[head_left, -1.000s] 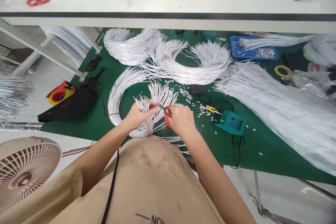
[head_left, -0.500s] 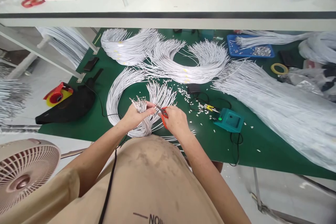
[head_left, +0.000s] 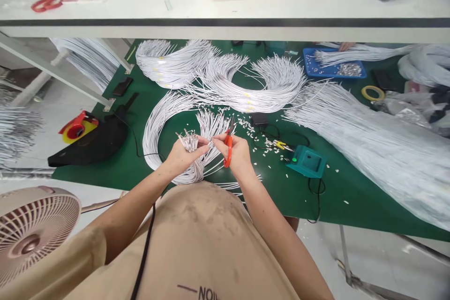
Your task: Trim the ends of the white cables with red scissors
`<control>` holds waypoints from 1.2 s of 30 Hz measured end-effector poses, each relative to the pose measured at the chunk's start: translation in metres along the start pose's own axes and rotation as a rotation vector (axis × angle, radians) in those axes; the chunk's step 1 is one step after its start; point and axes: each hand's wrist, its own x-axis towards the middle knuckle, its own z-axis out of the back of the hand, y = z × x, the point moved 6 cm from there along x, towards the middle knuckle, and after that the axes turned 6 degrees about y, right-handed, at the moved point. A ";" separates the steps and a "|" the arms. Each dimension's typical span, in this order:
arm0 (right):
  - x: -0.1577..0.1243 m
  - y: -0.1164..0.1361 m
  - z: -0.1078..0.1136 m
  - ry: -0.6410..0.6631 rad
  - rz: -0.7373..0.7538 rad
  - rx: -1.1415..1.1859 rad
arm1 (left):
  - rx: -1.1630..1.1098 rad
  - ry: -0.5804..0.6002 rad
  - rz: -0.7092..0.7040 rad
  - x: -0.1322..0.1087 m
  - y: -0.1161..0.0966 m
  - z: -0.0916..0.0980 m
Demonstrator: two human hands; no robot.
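Note:
My left hand [head_left: 186,153] is closed around a bunch of white wires [head_left: 190,140], their ends sticking up above the fingers. In my right hand [head_left: 238,153] sits a pair of scissors [head_left: 228,150] with orange handles, blades pointing away from me. The thumb and index finger of that hand meet close to the left fingertips, at a wire end too small to make out clearly. Below and behind both hands, a looped bundle of white wires [head_left: 154,126] lies on the green table, its loose ends fanning out beyond my hands.
More white wire bundles [head_left: 246,96] lie behind. Small white offcuts are scattered right of my hands, near yellow-handled cutters [head_left: 280,144] and a teal box [head_left: 307,161]. A blue tray [head_left: 333,71] holds small metal parts; another person's hand [head_left: 346,46] shows there. A fan [head_left: 38,229] stands left.
The scissors have swung from pointing left at the wires to pointing away from me. My right thumb and index finger have come to the left fingertips. Another person's hand has appeared at the tray.

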 end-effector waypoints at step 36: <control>0.006 -0.016 -0.006 -0.019 -0.005 -0.273 | -0.290 0.032 0.074 0.004 0.011 -0.002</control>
